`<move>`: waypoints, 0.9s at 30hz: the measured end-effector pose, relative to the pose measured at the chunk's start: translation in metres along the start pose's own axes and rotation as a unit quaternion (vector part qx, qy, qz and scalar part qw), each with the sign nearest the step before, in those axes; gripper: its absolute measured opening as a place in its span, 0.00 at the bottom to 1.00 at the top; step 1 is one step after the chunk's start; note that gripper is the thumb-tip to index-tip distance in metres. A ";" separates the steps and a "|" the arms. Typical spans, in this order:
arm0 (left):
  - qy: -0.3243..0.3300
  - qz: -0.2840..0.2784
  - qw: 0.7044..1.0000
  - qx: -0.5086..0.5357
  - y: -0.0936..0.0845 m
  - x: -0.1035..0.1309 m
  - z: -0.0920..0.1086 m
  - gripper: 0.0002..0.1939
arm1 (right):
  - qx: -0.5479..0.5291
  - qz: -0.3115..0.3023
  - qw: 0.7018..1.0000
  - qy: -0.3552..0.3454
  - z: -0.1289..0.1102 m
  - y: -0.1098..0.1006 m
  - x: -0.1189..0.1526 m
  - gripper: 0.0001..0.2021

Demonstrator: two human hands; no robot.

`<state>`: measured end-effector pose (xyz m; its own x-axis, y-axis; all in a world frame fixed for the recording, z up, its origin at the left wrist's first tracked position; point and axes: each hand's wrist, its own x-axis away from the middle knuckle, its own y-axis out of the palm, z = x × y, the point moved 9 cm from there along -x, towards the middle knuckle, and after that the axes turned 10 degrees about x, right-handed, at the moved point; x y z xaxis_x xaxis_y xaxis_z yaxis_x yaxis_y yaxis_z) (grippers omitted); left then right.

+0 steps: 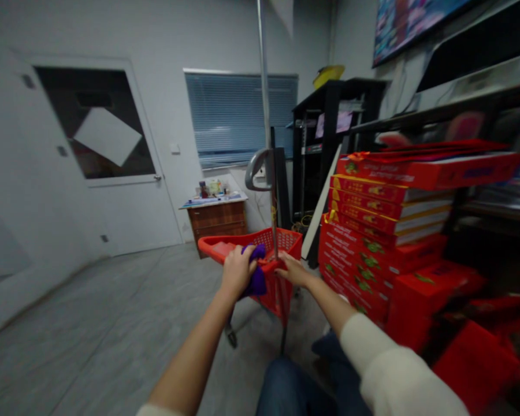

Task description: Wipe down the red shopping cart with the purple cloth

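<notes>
A red plastic shopping cart (pixel 292 242) stands in front of me, and a tall metal pole (pixel 264 86) with a grey loop handle (pixel 255 171) rises at it. Bunched in my left hand (pixel 236 270) is a purple cloth (pixel 257 280), pressed to the near rim of the cart. My right hand (pixel 292 270) is closed on the rim's right corner, close beside the pole; its fingertips are partly hard to make out. The cloth covers part of the rim. Below the basket, a caster (pixel 231 336) shows on the floor.
Red boxes (pixel 359 260) are stacked on my right, before black shelving (pixel 325 104). A wooden cabinet (pixel 219 219) with small bottles on top stands beneath the window blinds (pixel 238 115). At the left is a white door (pixel 130 214). Grey concrete floor (pixel 112 323) stretches leftward.
</notes>
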<state>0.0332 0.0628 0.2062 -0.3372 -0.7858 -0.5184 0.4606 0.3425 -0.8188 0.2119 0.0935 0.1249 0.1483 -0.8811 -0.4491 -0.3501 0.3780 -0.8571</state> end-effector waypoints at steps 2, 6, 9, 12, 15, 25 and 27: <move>-0.033 0.019 0.999 -0.005 -0.008 -0.007 -0.025 0.20 | -0.028 0.009 1.000 -0.009 -0.009 0.005 0.001 0.21; -0.082 0.104 0.991 0.008 -0.015 0.005 -0.039 0.19 | -0.021 0.027 0.999 0.024 -0.021 0.018 0.001 0.19; -0.058 0.170 0.984 0.010 -0.011 0.027 -0.021 0.21 | 0.003 0.036 0.998 0.050 -0.034 0.026 0.003 0.19; 0.057 0.173 0.983 -0.015 -0.005 0.039 0.003 0.20 | 0.023 0.032 0.997 0.063 -0.050 0.031 0.004 0.21; 0.077 0.154 0.985 -0.019 -0.011 0.040 -0.009 0.20 | 0.025 0.023 0.998 0.046 -0.059 0.030 0.000 0.21; 0.123 0.337 0.931 -0.058 0.017 0.092 -0.050 0.20 | 0.006 -0.075 0.996 -0.038 -0.043 0.068 -0.021 0.20; 0.193 0.314 0.924 -0.100 0.050 0.100 -0.042 0.21 | -0.001 -0.085 0.995 -0.046 -0.049 0.072 -0.019 0.24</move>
<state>-0.0125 0.0230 0.1032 -0.3399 -0.1701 -0.9249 0.5174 0.7875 -0.3350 0.1382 0.1236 0.0844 0.2894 -0.9026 -0.3186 -0.3142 0.2248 -0.9224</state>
